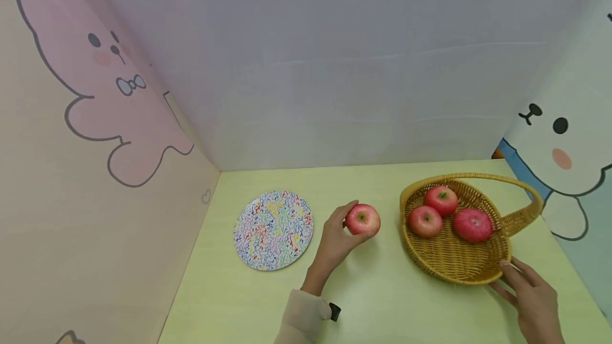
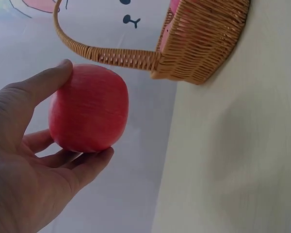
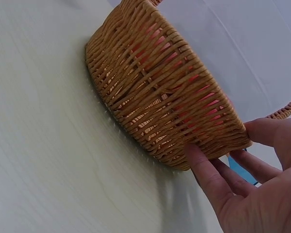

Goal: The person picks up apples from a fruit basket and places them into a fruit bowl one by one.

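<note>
My left hand [image 1: 336,238] holds a red apple [image 1: 363,220] between thumb and fingers, raised over the table between the plate and the basket. In the left wrist view the apple [image 2: 89,108] is apart from the tabletop, which bears a shadow. My right hand [image 1: 533,296] grips the near right edge of a wicker basket [image 1: 459,275]. In the right wrist view its thumb is at the basket's rim and its fingers [image 3: 208,174] touch the woven side. Inside the basket lie three apples: one at the back [image 1: 441,200], one at left [image 1: 425,221], one at right [image 1: 473,225].
A round plate [image 1: 273,230] with a multicoloured squiggle pattern lies on the left of the pale table [image 1: 215,301]. The basket's arched handle [image 1: 478,175] rises over its back side. Walls with cartoon animals flank the table, and a pale sheet [image 1: 334,94] hangs behind.
</note>
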Demonstrator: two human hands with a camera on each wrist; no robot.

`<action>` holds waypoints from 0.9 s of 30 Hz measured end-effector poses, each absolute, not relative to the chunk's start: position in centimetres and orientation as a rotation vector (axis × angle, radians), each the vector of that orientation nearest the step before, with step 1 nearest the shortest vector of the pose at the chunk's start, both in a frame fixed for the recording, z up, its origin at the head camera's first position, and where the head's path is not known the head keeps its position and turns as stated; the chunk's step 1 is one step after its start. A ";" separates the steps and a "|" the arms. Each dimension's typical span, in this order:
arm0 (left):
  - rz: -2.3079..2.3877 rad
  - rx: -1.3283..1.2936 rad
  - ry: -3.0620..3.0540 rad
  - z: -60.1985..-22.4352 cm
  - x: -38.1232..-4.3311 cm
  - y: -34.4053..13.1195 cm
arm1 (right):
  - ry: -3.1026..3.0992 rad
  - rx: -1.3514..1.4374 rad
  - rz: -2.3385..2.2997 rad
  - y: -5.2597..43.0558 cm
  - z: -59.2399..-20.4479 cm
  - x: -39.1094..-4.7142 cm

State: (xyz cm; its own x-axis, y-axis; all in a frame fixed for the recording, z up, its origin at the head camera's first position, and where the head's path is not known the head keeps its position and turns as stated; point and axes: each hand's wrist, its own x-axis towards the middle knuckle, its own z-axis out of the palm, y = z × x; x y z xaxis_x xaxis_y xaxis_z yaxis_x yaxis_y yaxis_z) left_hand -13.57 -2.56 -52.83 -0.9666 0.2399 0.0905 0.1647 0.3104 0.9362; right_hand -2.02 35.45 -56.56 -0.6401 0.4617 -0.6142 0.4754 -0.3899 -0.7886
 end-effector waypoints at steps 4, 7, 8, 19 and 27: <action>1.818 0.323 2.500 -53.1 -13.8 -3.7 | 1.740 1.349 -2.230 35.5 -56.8 -1.9; 1.832 0.294 2.542 -53.2 -14.0 -4.5 | 1.741 1.344 -2.236 35.5 -56.9 -1.9; 1.839 0.292 2.558 -53.2 -14.1 -4.7 | 1.741 1.340 -2.246 35.5 -56.9 -1.9; 1.884 0.228 2.690 -53.7 -15.1 -7.8 | 1.727 1.314 -2.336 35.2 -56.6 -1.8; 1.914 0.116 2.743 -53.6 -15.4 -10.0 | 1.732 1.282 -2.374 35.2 -56.4 -1.6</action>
State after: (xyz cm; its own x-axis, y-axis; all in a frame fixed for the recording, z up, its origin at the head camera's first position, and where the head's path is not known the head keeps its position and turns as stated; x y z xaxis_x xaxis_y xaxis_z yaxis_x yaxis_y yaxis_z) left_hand -15.40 -10.02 -53.58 -0.9766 -0.0607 0.2063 0.1727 0.3504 0.9205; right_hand -1.58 35.21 -56.45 -0.6785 0.4797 -0.5564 0.3834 -0.4148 -0.8252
